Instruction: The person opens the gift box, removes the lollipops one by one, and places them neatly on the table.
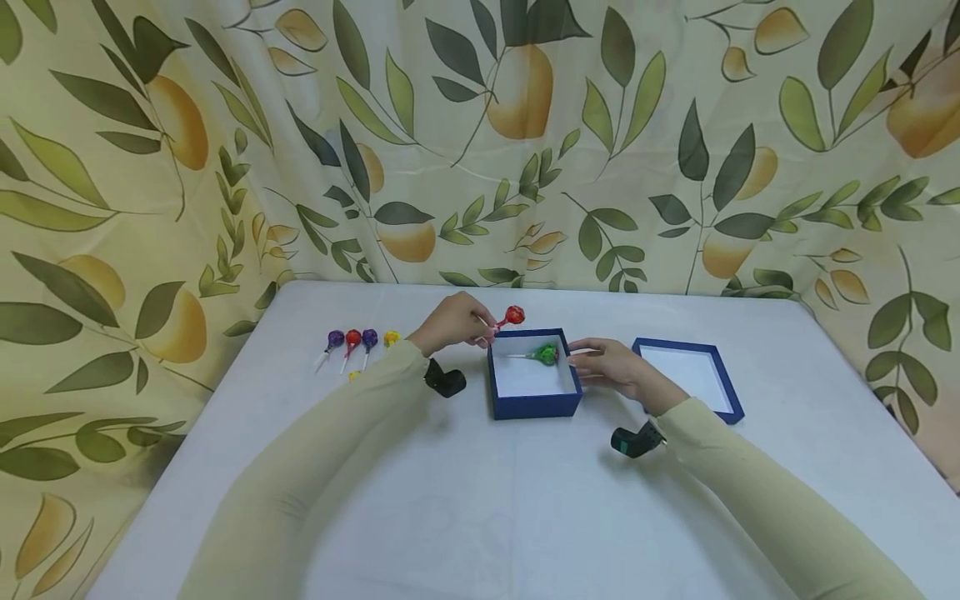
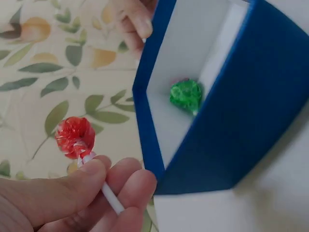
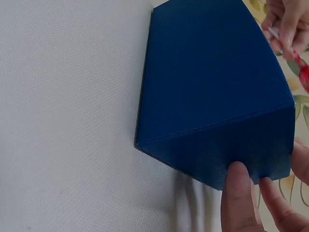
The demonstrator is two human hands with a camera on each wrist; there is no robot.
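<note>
My left hand (image 1: 459,321) pinches the white stick of a red lollipop (image 1: 513,315) between thumb and fingers, held up at the far left corner of a blue box (image 1: 536,407). In the left wrist view the wrapped red lollipop (image 2: 76,137) points away from the box. Inside the open box, on its white bottom, lies a green lollipop (image 1: 546,355) with its stick to the left. My right hand (image 1: 611,367) touches the box's right side with its fingers extended; in the right wrist view its fingertips (image 3: 238,176) rest against the blue wall.
Left of the box, several lollipops lie on the white table (image 1: 480,500): a purple lollipop (image 1: 335,339), a red one, another purple and yellow ones partly behind the left arm. A blue-edged lid (image 1: 693,375) lies at the right, partly behind the right forearm. A patterned curtain (image 1: 480,208) hangs behind.
</note>
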